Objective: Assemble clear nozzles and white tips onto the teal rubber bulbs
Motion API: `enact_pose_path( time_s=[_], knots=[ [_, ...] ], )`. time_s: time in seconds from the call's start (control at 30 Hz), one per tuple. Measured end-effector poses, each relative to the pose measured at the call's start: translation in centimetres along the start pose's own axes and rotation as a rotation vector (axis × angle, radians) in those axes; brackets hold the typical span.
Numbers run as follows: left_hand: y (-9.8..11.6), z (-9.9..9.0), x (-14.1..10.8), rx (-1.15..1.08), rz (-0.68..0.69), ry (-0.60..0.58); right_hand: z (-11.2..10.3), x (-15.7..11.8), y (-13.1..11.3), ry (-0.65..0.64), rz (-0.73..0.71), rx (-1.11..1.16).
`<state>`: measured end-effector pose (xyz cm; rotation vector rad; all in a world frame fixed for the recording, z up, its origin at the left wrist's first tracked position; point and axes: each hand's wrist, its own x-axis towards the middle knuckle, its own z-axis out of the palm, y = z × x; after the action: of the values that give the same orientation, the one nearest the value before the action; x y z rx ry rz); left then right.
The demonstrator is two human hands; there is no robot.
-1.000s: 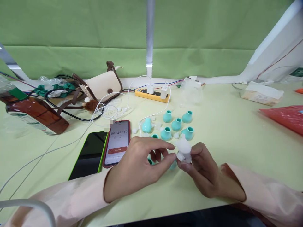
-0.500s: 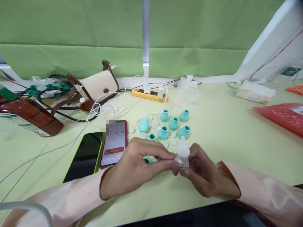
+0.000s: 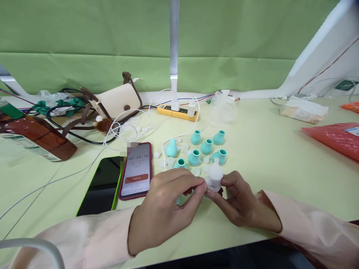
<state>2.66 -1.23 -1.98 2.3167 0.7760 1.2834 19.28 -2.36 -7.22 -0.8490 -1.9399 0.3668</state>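
Observation:
Between finger and thumb my right hand grips a translucent white nozzle-shaped part, its narrow tip pointing up. My left hand is closed in a pinch at the part's left side; whatever its fingertips hold is too small to make out. Just beyond both hands stand several teal pear-shaped pieces with open necks. One glossy teal piece among them has a closed, narrow top. Small translucent white pieces lie scattered around them. Another teal piece is partly hidden behind my left fingers.
Left of my hands lie a phone showing a timer and a dark, green-edged phone. Farther back are a yellow power strip, white cables, a cream bag and a clear plastic bag. A brown bottle lies left, a red packet right.
The nozzle part has risen slightly in my right hand. My left hand has turned with its knuckles higher, its pinch drawn slightly back toward the part's left edge.

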Motion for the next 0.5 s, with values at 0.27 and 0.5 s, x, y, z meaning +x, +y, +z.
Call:
enact_pose_path(
  time_s=[0.27, 0.5],
  knots=[
    [-0.1, 0.1, 0.0, -0.13, 0.028, 0.027, -0.5, -0.2, -0.1, -0.077, 0.016, 0.068],
    [-0.3, 0.2, 0.0, -0.343, -0.278, -0.01, -0.6, 1.0, -1.1, -0.115, 0.205, 0.39]
  ],
)
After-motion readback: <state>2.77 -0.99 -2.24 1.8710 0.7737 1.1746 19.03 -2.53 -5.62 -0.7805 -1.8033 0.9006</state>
